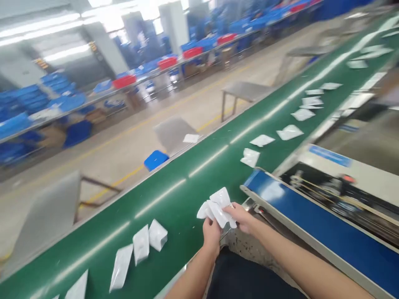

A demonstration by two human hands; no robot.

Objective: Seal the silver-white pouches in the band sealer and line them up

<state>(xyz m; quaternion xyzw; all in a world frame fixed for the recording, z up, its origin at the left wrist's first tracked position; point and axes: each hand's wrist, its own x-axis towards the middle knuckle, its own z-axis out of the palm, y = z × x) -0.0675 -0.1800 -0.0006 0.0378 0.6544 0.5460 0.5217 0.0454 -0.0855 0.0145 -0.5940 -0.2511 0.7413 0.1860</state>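
Observation:
A bunch of white plastic packets [218,207] is held between my two hands, over the near edge of a green conveyor belt [174,195]. My left hand [212,233] is closed on the bunch from below, thumb up against it. From the right, my right hand [241,216] pinches the same packets. The packets overlap, so their number cannot be made out. On the belt to the left lie several more white packets [141,244], and others like the packet [262,140] lie farther up the belt to the right.
A blue side conveyor [311,220] with machinery [330,195] beside it meets the green belt at right. Across the belt stand metal tables [52,220], a blue stool [156,160] and a long bench with blue and red bins [124,81].

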